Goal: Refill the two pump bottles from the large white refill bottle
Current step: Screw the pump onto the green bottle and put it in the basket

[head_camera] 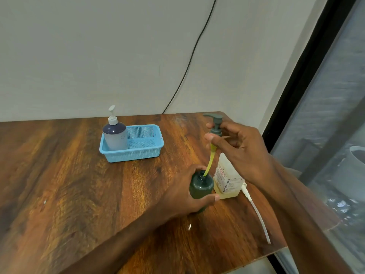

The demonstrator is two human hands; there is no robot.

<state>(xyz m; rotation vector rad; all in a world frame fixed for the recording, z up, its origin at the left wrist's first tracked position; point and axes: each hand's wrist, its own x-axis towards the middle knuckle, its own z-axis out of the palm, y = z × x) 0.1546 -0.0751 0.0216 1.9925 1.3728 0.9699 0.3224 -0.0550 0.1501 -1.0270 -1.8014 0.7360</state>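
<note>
My left hand (183, 196) grips a dark green pump bottle (201, 185) that stands upright on the wooden table (79, 194), with its neck uncovered. My right hand (243, 153) holds the green pump head (215, 123) above it. The pump's yellow-coated dip tube (209, 161) slants down into the bottle's neck. Right behind the green bottle stands the large white refill bottle (229, 178), with yellowish liquid low inside. A second pump bottle (115, 135), grey with a dark top and a white pump, stands in the left end of a blue basket (146, 153).
A white pump with a long tube (256, 212) lies on the table by the refill bottle, reaching toward the right front edge. A black cable (189, 62) hangs down the wall behind the table. A window is at the right.
</note>
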